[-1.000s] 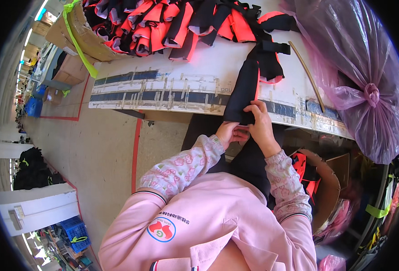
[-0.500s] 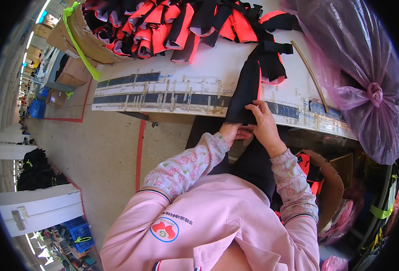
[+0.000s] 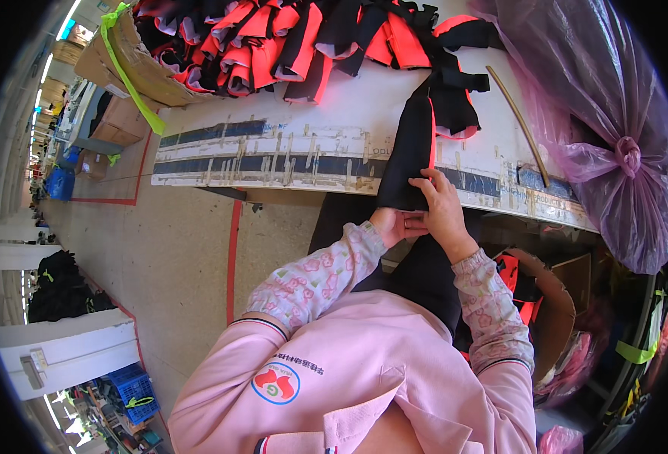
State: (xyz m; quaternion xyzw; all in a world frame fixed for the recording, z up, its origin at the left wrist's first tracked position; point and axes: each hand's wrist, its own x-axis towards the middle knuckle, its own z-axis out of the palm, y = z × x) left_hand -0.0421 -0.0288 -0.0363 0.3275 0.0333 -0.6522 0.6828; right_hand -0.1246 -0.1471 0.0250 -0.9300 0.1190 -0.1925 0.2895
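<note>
A long black fabric piece with an orange edge (image 3: pixel 408 151) lies along the table and hangs its near end over the front edge. At that end my left hand (image 3: pixel 396 225) is beneath the cloth, fingers curled toward the right and partly covered by it. My right hand (image 3: pixel 443 208) grips the right side of the same end, thumb and fingertips closed at its border. Just beyond, another black and orange piece (image 3: pixel 455 110) with a black strap rests on the table. Farther back lies a heap of similar black and orange pieces (image 3: pixel 296 45).
The white table (image 3: pixel 319 140) has worn tape along its front edge. A thin wooden strip (image 3: pixel 519 125) lies at right, beside a knotted pink plastic bag (image 3: pixel 626 159). A cardboard box (image 3: pixel 149 68) stands back left; another open carton (image 3: pixel 557 303) is below the table at right.
Both hands stay at the fabric's near end. My left fingers show a little more below the cloth, and the right fingers have shifted slightly.
</note>
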